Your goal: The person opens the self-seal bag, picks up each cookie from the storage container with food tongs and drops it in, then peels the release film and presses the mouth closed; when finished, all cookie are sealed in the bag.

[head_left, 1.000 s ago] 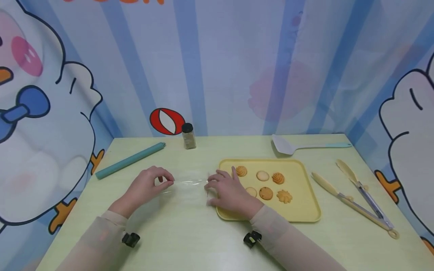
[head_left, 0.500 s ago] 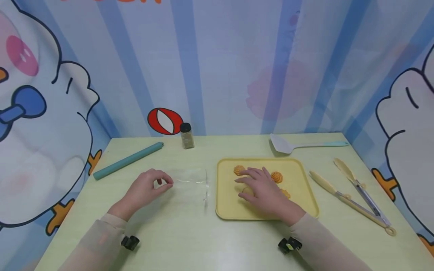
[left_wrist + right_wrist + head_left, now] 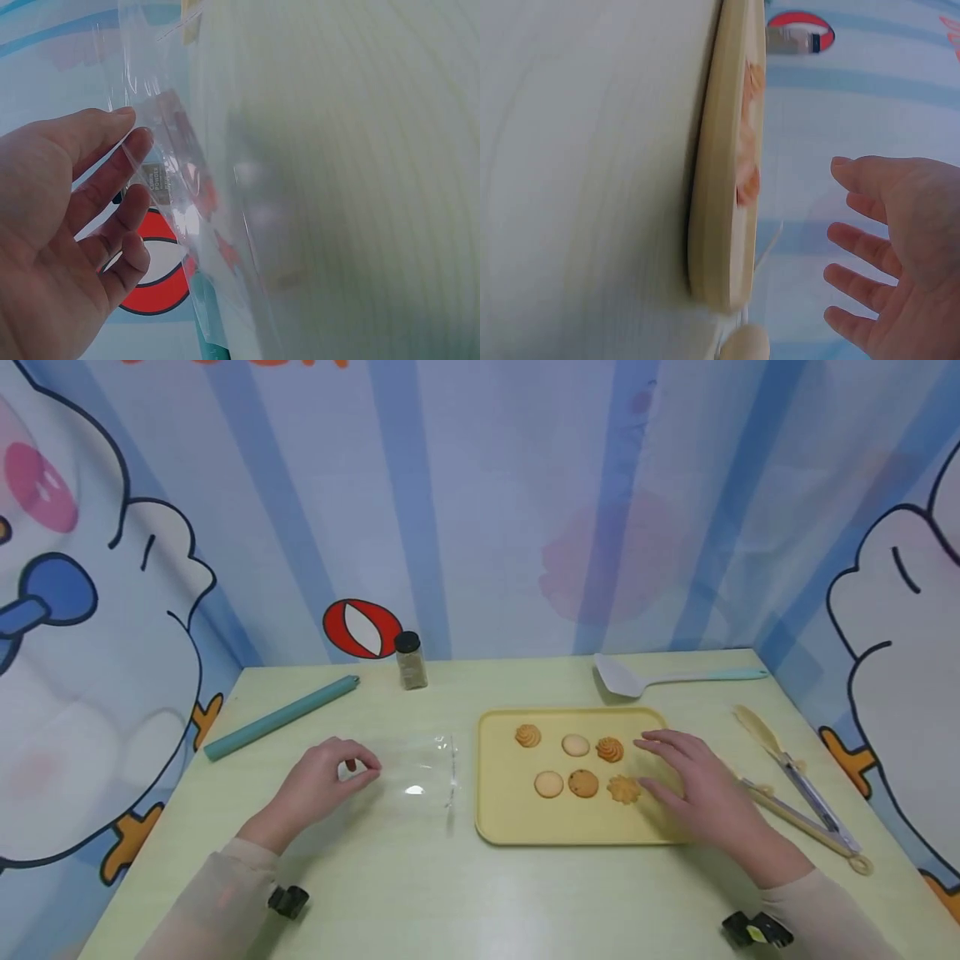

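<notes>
My left hand [image 3: 322, 781] pinches the edge of a clear plastic bag [image 3: 423, 772] between thumb and forefinger. In the left wrist view the thin film [image 3: 180, 172] hangs from those fingertips. To the right lies a yellow tray [image 3: 510, 831] with several cookies: swirled, plain round, a speckled one [image 3: 583, 783] and a flower-shaped one [image 3: 624, 789]. My right hand [image 3: 701, 789] hovers over the tray's right edge, fingers spread and holding nothing. Just beyond it lie tongs [image 3: 802, 785] with cream tips, one arm partly hidden by the hand.
A spatula [image 3: 622, 678] with a pale blade lies behind the tray. A small black-capped jar [image 3: 411, 662] stands at the back of the table, and a teal rod [image 3: 281, 718] lies at the left. A printed curtain [image 3: 495, 510] hangs behind the table.
My right hand has let go of the bag's right side and moved rightward across the tray to its right edge. My left hand stays in place, still pinching the bag.
</notes>
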A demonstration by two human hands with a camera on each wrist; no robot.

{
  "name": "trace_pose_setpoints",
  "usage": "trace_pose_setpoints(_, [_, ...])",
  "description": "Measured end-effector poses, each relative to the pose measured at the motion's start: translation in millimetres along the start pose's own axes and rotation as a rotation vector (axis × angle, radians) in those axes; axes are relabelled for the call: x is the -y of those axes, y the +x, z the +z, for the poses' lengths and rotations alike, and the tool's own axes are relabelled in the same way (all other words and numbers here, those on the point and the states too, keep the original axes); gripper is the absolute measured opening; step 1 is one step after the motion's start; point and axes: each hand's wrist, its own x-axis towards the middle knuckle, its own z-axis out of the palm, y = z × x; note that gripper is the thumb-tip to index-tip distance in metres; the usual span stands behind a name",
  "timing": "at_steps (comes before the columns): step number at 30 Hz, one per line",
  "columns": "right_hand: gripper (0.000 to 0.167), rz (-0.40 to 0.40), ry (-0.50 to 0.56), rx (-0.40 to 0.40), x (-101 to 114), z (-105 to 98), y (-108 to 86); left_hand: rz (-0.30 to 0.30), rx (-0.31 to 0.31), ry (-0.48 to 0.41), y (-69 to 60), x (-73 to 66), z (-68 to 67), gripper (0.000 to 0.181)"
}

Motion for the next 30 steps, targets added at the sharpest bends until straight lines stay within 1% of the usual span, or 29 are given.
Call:
trace_pose_setpoints(2, [0.054,0.023,-0.009,-0.025,-10.5,-9.9,-7.8,-0.001,0.001,-0.002,0.9,-0.6,0.2,0.013])
trace_pose_setpoints(4, [0.056,0.063,-0.021,-0.032,-21.0,-18.8,-14.4,-0.004,0.003,-0.004,1.2,-1.1,0.2,0.013])
trace_pose_setpoints(8, [0.059,0.179,-0.057,-0.005,-41.0,-36.1,-27.0,-0.019,0.014,-0.006,-0.5,-2.0,0.1,0.014])
trace_pose_setpoints(13, [0.063,0.282,-0.09,0.013,-65.2,-54.2,-46.3,-0.031,0.025,-0.003,-2.2,-3.7,-0.7,0.014])
trace_pose_setpoints(17, [0.071,0.356,-0.103,0.031,-84.9,-62.5,-63.8,-0.026,0.024,0.007,-1.4,-3.3,-1.3,0.014])
trace_pose_setpoints(21, [0.083,0.429,-0.103,0.056,-101.0,-64.3,-79.2,-0.01,0.018,0.01,-0.2,-2.5,-0.8,0.013])
trace_pose_setpoints(24, [0.095,0.518,-0.14,0.106,-108.6,-64.9,-88.1,0.005,0.014,0.008,-0.1,-2.9,-0.3,0.012])
trace_pose_setpoints(26, [0.103,0.579,-0.159,0.161,-112.1,-67.3,-90.8,0.012,0.009,0.006,-0.1,-3.7,-0.5,0.011])
trace_pose_setpoints(29, [0.111,0.636,-0.168,0.248,-116.8,-71.4,-92.5,0.019,0.007,0.006,-0.1,-5.1,-0.4,0.011])
trace_pose_setpoints(30, [0.112,0.642,-0.168,0.268,-118.1,-72.5,-92.5,0.02,0.008,0.006,0.0,-5.6,-0.3,0.01])
